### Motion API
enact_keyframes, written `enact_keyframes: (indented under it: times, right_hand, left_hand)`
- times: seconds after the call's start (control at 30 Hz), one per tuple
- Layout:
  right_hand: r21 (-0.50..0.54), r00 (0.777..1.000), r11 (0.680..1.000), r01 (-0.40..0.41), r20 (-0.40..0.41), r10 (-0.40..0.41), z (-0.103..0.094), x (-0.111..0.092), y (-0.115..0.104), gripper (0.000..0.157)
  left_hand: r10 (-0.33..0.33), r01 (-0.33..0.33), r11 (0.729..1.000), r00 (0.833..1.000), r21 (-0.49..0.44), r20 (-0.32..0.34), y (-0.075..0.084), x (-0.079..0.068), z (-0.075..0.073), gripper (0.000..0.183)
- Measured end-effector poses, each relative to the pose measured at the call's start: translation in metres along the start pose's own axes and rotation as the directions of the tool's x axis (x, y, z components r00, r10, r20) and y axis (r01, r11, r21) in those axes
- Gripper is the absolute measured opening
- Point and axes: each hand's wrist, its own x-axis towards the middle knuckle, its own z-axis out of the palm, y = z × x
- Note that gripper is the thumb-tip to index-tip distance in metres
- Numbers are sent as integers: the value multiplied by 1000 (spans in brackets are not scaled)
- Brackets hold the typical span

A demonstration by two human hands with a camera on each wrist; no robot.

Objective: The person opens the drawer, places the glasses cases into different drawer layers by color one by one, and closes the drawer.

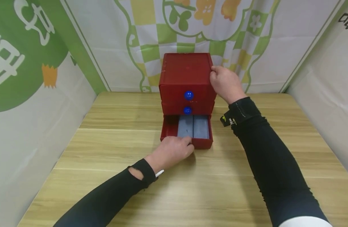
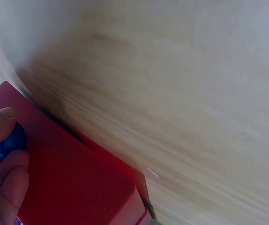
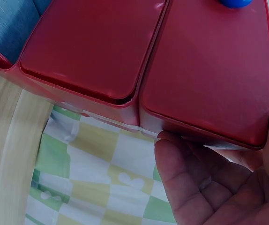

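A small red drawer cabinet point(image 1: 187, 67) stands on the table, with blue round knobs on its fronts. Its bottom drawer point(image 1: 202, 144) is pulled out, and two grey-blue blocks point(image 1: 200, 126) lie inside, side by side. My left hand point(image 1: 174, 149) is at the front of that drawer and pinches its blue knob point(image 2: 11, 140) between thumb and fingers, as the left wrist view shows. My right hand point(image 1: 227, 82) grips the cabinet's upper right side, with fingers point(image 3: 172, 164) against the side wall. Both upper drawers are closed.
The wooden table point(image 1: 120, 142) extends around the cabinet. Right behind it hangs a green, yellow and white patterned curtain point(image 1: 148, 47). White and green panels point(image 1: 49, 126) border the table on the left, with a white panel point(image 1: 324, 78) on the right.
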Motion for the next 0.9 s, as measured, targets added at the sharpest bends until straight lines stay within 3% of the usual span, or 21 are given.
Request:
enact_keyframes:
  times: [0.43, 0.9]
  right_hand:
    - [-15, 1000, 1000, -5, 0, 5, 0, 1, 0, 51]
    - [-17, 1000, 1000, -4, -23, 3, 1, 2, 0, 49]
  left_hand:
    - [-46, 48, 999, 998, 26, -51, -14, 16, 15, 12]
    - [-118, 118, 993, 993, 10, -21, -24, 30, 24, 14]
